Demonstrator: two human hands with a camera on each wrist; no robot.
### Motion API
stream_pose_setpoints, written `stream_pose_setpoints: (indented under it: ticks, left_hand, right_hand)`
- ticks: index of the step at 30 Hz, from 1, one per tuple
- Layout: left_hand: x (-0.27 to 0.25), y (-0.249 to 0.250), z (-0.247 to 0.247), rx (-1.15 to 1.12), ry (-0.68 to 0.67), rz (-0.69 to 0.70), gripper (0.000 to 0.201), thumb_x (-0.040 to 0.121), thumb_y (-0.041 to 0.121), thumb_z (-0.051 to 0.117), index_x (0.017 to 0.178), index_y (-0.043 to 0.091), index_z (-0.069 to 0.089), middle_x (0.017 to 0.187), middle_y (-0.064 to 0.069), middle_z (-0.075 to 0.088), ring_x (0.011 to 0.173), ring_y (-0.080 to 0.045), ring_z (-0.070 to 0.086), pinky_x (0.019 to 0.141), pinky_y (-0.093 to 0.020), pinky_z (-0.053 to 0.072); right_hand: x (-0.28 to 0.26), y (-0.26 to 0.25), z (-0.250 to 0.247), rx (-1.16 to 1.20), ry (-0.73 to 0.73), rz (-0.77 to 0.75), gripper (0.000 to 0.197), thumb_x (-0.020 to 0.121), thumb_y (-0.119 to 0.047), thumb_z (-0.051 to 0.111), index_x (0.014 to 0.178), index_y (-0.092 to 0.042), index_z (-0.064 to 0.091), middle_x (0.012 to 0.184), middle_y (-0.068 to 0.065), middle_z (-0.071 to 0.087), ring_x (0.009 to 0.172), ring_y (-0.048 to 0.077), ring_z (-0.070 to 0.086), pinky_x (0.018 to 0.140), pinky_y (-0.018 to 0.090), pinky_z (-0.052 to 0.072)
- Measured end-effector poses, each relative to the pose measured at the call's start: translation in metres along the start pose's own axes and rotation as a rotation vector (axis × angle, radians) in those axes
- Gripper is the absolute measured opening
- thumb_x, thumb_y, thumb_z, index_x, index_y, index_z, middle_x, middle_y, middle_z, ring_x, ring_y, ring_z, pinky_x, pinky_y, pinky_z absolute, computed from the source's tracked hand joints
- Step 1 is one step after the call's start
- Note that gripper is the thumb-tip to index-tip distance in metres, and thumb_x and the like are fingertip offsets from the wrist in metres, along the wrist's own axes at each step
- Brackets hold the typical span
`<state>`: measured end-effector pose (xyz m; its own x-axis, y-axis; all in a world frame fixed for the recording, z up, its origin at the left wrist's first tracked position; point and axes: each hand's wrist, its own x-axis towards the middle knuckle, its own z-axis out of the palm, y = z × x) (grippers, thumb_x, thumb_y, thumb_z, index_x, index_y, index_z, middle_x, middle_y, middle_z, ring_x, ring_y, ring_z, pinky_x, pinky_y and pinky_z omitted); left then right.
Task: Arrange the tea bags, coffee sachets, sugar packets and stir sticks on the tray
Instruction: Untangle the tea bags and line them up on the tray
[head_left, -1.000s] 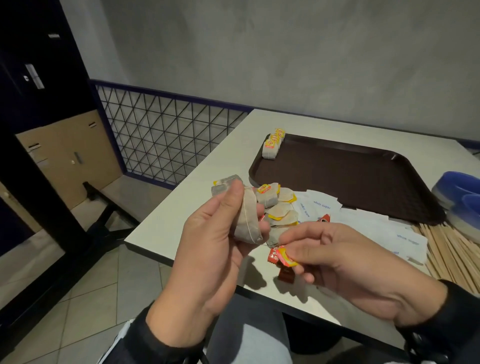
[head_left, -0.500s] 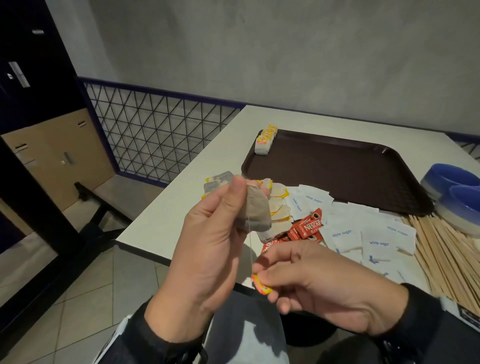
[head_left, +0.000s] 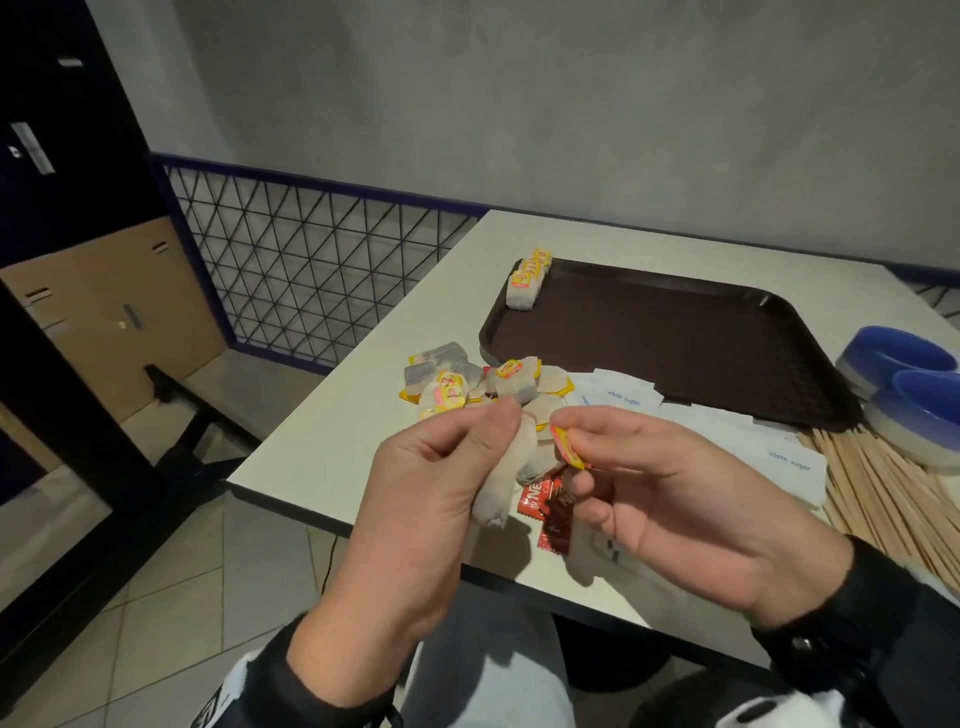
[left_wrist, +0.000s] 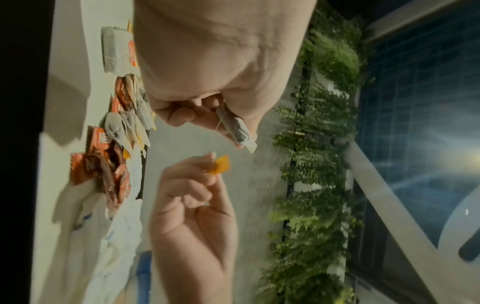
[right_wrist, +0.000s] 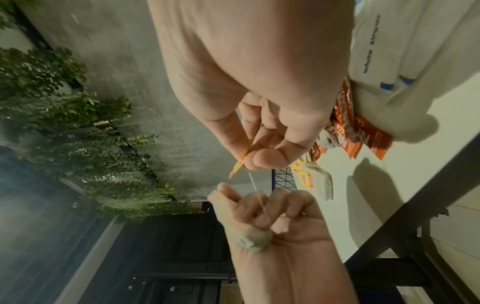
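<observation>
My left hand (head_left: 483, 431) pinches a beige tea bag (head_left: 501, 478) between thumb and fingers, above the table's near edge. My right hand (head_left: 576, 436) pinches that bag's yellow and red tag (head_left: 569, 449) just to its right. In the right wrist view a thin string (right_wrist: 255, 191) runs from the tag (right_wrist: 237, 166) to the bag (right_wrist: 252, 240). The brown tray (head_left: 675, 338) holds a short row of tea bags (head_left: 527, 283) in its far left corner. Loose tea bags (head_left: 457, 384), red coffee sachets (head_left: 545, 506), white sugar packets (head_left: 623, 400) and wooden stir sticks (head_left: 883, 493) lie on the table.
Stacked blue bowls (head_left: 909, 389) stand right of the tray. The white table (head_left: 337, 441) ends just under my hands, with tiled floor below. A blue mesh railing (head_left: 311, 270) runs along the left and a grey wall behind.
My right hand had drawn the tag down and away from the bag; it has now risen and brought the tag close beside the bag. My left hand still holds the bag.
</observation>
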<state>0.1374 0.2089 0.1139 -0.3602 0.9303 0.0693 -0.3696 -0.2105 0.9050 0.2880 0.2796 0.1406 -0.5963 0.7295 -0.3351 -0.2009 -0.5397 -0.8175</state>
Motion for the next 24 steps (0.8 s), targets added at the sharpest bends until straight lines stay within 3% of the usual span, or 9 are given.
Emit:
stream_pose_setpoints:
  ticks: [3,6,10,15,17,21,24]
  left_hand:
    - [-0.001,-0.007,0.000,0.156,-0.008,0.073,0.030,0.069,0.041,0.074,0.078,0.013,0.082,0.071,-0.008,0.072,0.065,-0.012,0.061,0.062,-0.020,0.052]
    - [-0.004,-0.007,-0.001,0.201,-0.010,0.111,0.023,0.071,0.037,0.073,0.075,0.017,0.083,0.064,-0.008,0.072,0.060,-0.011,0.061,0.059,-0.019,0.050]
    - [-0.004,-0.005,-0.006,0.255,-0.002,0.120,0.025,0.068,0.044,0.075,0.077,0.022,0.084,0.075,-0.019,0.074,0.068,-0.018,0.064,0.064,-0.030,0.052]
    - [-0.005,0.000,-0.006,0.210,-0.045,0.001,0.027,0.070,0.040,0.072,0.077,0.016,0.082,0.060,-0.010,0.068,0.044,-0.019,0.058,0.041,-0.024,0.045]
    - [-0.005,0.000,-0.008,0.268,-0.045,-0.002,0.029,0.075,0.042,0.070,0.077,0.016,0.081,0.055,-0.006,0.063,0.040,-0.017,0.053,0.037,-0.020,0.038]
    - [-0.005,-0.001,-0.011,0.332,-0.084,0.054,0.044,0.086,0.046,0.061,0.075,0.007,0.077,0.052,-0.013,0.058,0.046,-0.013,0.049,0.045,-0.020,0.040]
    - [-0.006,0.000,-0.013,0.366,-0.131,0.070,0.041,0.103,0.035,0.049,0.086,0.022,0.084,0.069,-0.004,0.074,0.060,-0.009,0.064,0.055,-0.017,0.046]
  right_hand:
    - [-0.003,-0.003,0.003,-0.011,-0.041,-0.024,0.021,0.079,-0.002,0.066,0.098,-0.004,0.075,0.078,0.009,0.064,0.060,0.015,0.054,0.047,0.023,0.045]
    - [-0.004,-0.004,0.003,-0.110,-0.036,-0.033,0.018,0.083,-0.003,0.066,0.098,-0.002,0.074,0.079,0.011,0.064,0.062,0.016,0.056,0.052,0.024,0.045]
    - [-0.007,-0.006,0.003,-0.275,-0.008,-0.116,0.021,0.082,-0.002,0.069,0.102,0.005,0.074,0.082,0.019,0.068,0.065,0.022,0.061,0.050,0.025,0.047]
    - [-0.010,-0.011,0.007,-0.415,0.013,-0.260,0.022,0.084,0.002,0.071,0.106,0.001,0.072,0.079,0.020,0.068,0.065,0.027,0.066,0.049,0.026,0.052]
    - [-0.011,-0.012,0.008,-0.461,0.011,-0.279,0.025,0.082,0.002,0.074,0.107,-0.001,0.071,0.078,0.019,0.070,0.065,0.027,0.067,0.051,0.027,0.054]
    - [-0.009,-0.010,0.010,-0.500,0.014,-0.270,0.027,0.080,0.005,0.076,0.105,-0.002,0.072,0.073,0.017,0.071,0.061,0.024,0.068,0.053,0.027,0.055]
    - [-0.007,-0.008,0.009,-0.518,0.031,-0.285,0.026,0.080,0.007,0.077,0.105,0.000,0.071,0.072,0.017,0.070,0.060,0.024,0.066,0.054,0.027,0.055]
